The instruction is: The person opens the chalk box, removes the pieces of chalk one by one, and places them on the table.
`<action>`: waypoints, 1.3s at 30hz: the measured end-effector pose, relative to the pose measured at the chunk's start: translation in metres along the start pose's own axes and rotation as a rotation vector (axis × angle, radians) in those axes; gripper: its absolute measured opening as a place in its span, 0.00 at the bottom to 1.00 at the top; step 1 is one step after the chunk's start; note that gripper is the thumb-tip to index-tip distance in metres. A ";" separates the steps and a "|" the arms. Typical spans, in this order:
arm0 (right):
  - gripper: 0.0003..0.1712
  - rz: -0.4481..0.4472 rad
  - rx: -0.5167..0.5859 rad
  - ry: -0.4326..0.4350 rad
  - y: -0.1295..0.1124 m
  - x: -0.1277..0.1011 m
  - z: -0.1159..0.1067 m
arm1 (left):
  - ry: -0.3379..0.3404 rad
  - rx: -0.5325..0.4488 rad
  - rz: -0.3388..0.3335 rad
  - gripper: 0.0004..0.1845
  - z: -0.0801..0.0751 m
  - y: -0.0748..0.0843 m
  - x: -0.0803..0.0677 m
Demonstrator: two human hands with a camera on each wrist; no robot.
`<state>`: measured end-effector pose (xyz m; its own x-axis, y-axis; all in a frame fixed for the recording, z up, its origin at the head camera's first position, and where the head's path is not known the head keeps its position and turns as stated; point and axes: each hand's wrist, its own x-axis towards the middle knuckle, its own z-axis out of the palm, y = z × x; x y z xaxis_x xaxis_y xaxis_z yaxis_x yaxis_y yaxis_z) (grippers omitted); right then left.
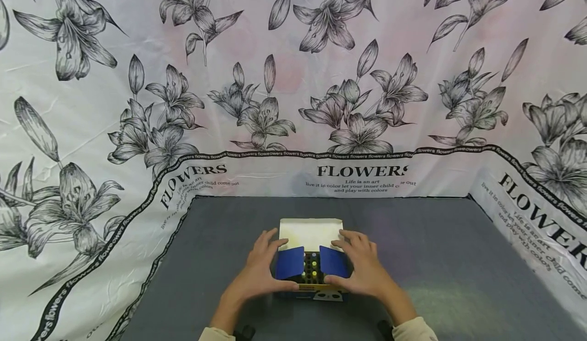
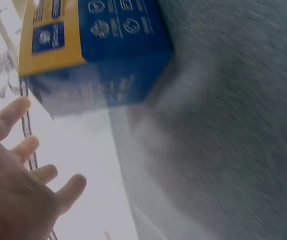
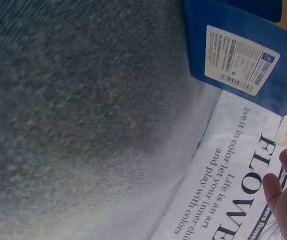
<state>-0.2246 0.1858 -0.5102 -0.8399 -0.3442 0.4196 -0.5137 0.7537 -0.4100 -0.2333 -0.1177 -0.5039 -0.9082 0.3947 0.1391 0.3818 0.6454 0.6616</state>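
One floral sheet [image 1: 91, 127] walls in the back and both sides, running from nine o'clock through twelve to three. One grey mat [image 1: 435, 259] covers the table in front of it. One blue and yellow box [image 1: 311, 269] sits on the mat at six o'clock, near the front edge, with its white lid flap [image 1: 311, 231] folded back toward twelve. Two blue side flaps [image 1: 290, 262] stand half raised over the opening.

The left hand [image 1: 257, 272] lies at the box's nine o'clock side, fingers spread and fairly straight, touching the left flap. The right hand [image 1: 362, 267] mirrors it at three o'clock on the right flap. Neither grips anything.

The step in hand looks like working the side flaps, opening or folding them in; I cannot tell which. Either way the next move calls for even pressure from both sides so the box stays square.

Between the flaps show small round caps [image 1: 311, 269], yellow and dark, roughly eight visible; the rest are hidden.
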 end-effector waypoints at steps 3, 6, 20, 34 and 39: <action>0.45 -0.002 -0.034 -0.029 -0.003 0.001 0.001 | 0.011 0.114 0.048 0.50 0.004 0.007 0.006; 0.42 -0.004 -0.059 -0.032 -0.005 0.001 0.001 | 0.031 0.151 0.066 0.43 0.008 0.011 0.010; 0.37 0.053 0.125 0.023 0.005 -0.005 -0.008 | 0.096 0.057 0.125 0.35 -0.005 0.000 0.007; 0.35 0.027 0.149 0.175 0.018 -0.014 -0.023 | 0.245 0.026 0.178 0.39 -0.016 -0.005 -0.001; 0.24 0.034 0.131 0.209 0.023 -0.020 -0.026 | 0.296 0.059 0.180 0.35 -0.018 -0.011 -0.008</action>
<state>-0.2150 0.2241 -0.5071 -0.8098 -0.1866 0.5562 -0.5154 0.6792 -0.5225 -0.2338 -0.1398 -0.4990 -0.8323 0.3046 0.4632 0.5420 0.6224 0.5646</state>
